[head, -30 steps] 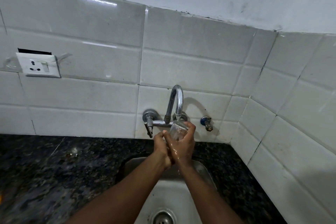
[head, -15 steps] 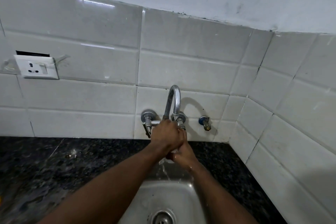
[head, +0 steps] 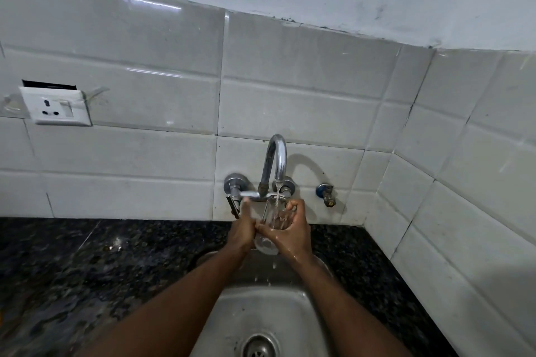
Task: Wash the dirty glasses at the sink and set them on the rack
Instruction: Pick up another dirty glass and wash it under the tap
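Fingers [head: 294, 207] of the right hand [head: 290, 233] curl round a clear glass [head: 274, 219], held mouth up over the steel sink [head: 304, 316] and its drain [head: 259, 346]. The left hand [head: 242, 229] lies against the glass's left side; whether its fingers wrap it I cannot tell. Dark speckled counter [head: 87, 269] flanks the basin. Water [head: 278, 191] runs from the curved tap [head: 275, 159] into the glass, and drops fall beneath. Behind, on white tiles [head: 145, 153], sit a small valve [head: 326, 194] and, far left, a white socket [head: 55, 107].
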